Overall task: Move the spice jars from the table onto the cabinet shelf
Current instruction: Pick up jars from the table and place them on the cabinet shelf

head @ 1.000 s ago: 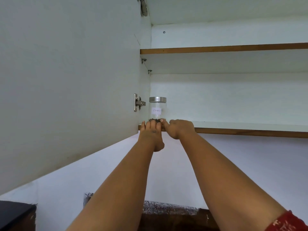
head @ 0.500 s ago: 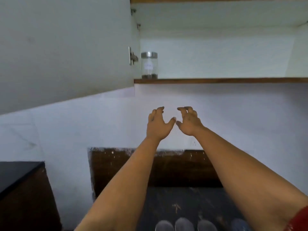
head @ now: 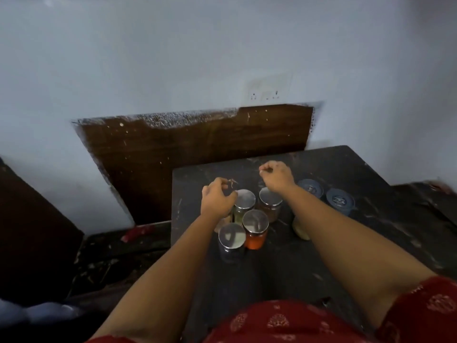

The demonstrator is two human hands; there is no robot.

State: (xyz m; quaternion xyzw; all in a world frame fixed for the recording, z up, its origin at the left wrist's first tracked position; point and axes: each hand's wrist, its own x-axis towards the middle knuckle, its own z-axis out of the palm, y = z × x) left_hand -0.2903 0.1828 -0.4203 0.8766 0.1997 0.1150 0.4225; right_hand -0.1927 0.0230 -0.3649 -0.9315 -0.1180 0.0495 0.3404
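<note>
Just below left hand [head: 217, 200]: spice jars [head: 243, 219].

Glass jars [head: 254, 233] w/ shiny metal lids [head: 255, 221]

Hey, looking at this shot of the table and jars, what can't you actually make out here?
Head view only:
- Jar under the left hand: mostly covered by the hand, contents unclear.
- Yellowish jar: its top is hidden behind the right forearm.
- Labels on the silver-lidded jars: not visible from above.
- Blue lids: embossed marks too blurred to read.
- Cabinet shelf: out of frame.
</note>
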